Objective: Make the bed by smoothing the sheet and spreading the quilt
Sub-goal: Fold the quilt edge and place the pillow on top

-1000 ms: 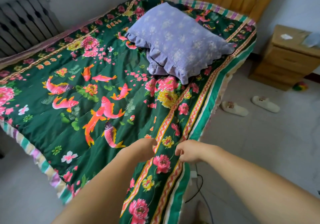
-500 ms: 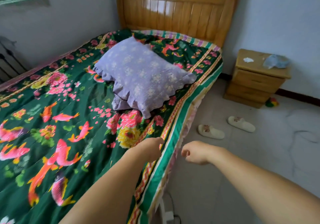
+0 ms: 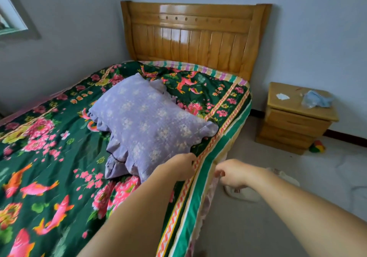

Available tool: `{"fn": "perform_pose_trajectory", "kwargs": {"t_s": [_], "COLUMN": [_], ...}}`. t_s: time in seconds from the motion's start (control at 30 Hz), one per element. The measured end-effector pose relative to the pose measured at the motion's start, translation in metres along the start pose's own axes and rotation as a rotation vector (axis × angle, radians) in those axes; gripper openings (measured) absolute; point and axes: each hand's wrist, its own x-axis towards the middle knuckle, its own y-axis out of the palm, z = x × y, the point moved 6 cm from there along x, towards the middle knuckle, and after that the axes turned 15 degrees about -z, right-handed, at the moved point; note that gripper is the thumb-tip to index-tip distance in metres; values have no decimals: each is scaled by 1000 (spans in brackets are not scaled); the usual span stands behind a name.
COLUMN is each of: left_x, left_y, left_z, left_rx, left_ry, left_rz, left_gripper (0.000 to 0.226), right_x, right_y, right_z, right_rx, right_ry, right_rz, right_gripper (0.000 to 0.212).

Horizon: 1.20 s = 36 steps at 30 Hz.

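Head view shows the quilt [image 3: 59,157] spread over the bed, its striped border running lengthwise toward the headboard [image 3: 194,38]; the left hand [image 3: 181,166] pinches that border beside the pillow [image 3: 147,125]; the right hand [image 3: 231,172], loosely curled and holding nothing, hovers just off the edge.

Dark green fish-and-flower quilt [image 3: 59,157] spread flat over striped sheet [image 3: 198,68]

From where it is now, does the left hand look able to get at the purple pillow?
Probably yes: the left hand rests on the quilt edge right beside the pillow, with nothing between them.
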Motion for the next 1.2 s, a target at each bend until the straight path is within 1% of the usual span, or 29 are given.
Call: {"fn": "perform_pose_trajectory", "kwargs": {"t_s": [0.13,0.27,0.3,0.4,0.43,0.57,0.67,0.77,0.87,0.93,1.03,1.2], "left_x": [90,160,177,223,237,296,345,390,438,463,498,574], "left_y": [-14,-37,-39,-38,-39,-51,-62,-73,-81,-81,-76,-89], "left_z": [3,-15,-22,-39,-41,-46,-50,-55,-64,-70,-58,-14], "left_rx": [-17,-23,-22,3,13,-92,-56,-44,-107,-140,-145,-80], "left_ry": [-54,-62,-47,-6,-10,-99,-147,-195,-226,-246,-280,-345], "left_rz": [76,-11,-16,79,87,6,22,49,-11,-13,3,5], "left_gripper": [49,38,39,50,52,48,42,48,53,55,55,48], "right_x": [73,130,143,181,193,247,287,320,365,393,430,510], "right_y": [-28,-55,-60,-67,-69,-89,-116,-142,-169,-178,-178,-191], "right_z": [-41,-81,-92,-117,-125,-160,-194,-225,-258,-272,-281,-282], "right_rx": [-23,-23,-19,-32,-38,-68,-59,-78,-102,-118,-139,-119], "right_ry": [20,48,56,65,64,40,31,6,-3,-13,-38,-117], "right_rz": [66,50,49,90,99,120,113,165,136,159,210,242], "right_gripper": [30,29,28,30,30,32,33,35,38,37,34,31]}}
